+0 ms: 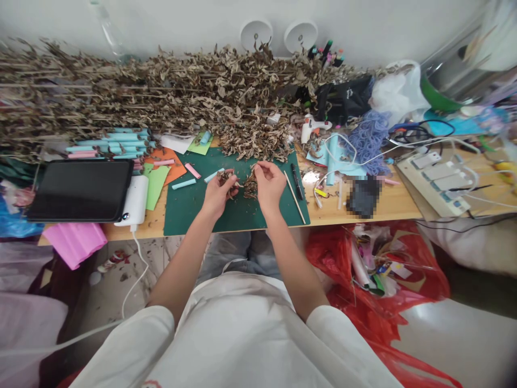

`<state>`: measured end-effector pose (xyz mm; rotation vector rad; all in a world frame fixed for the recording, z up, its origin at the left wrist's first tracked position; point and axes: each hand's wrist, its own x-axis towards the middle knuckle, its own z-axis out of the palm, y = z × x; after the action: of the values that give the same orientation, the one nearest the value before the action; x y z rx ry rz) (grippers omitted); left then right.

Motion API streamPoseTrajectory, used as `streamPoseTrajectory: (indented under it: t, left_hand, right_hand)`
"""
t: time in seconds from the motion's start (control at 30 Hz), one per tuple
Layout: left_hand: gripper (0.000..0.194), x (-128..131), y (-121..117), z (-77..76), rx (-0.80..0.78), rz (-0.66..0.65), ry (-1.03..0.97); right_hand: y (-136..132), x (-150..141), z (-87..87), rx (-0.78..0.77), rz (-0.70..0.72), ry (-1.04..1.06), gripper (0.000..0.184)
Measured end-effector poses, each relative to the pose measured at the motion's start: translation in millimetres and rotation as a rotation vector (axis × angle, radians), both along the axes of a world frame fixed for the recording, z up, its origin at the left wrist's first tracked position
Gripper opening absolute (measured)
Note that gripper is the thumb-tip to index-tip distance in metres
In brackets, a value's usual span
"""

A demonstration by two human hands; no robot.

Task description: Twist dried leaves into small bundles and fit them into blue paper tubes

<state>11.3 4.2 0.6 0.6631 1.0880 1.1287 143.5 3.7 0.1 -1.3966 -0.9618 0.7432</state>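
My left hand and my right hand hover over a dark green cutting mat, both with fingers curled. Each pinches part of a small clump of dried brown leaves that stretches between them. Just behind the mat lies a big heap of dried leafy branches running along the back of the wooden table. A thin wooden stick and a black pen lie on the mat right of my right hand.
A black tablet and white power bank sit left. Rolled paper tubes, coloured paper, a glue gun, purple yarn and a power strip crowd the table. A red bag lies below.
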Motion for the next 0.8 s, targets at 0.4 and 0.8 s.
streamPoseTrajectory:
  t: [0.4,0.8]
  left_hand:
    - [0.040,-1,-7,-5.6,0.106,-0.164,0.067]
    - [0.038,-19,8,-5.2,0.088,-0.138,0.074]
  right_hand:
    - [-28,-39,-6.0,0.025,-0.023,-0.020,0.019]
    - [-45,22,-6.0,-0.081,0.080,-0.416,0.021]
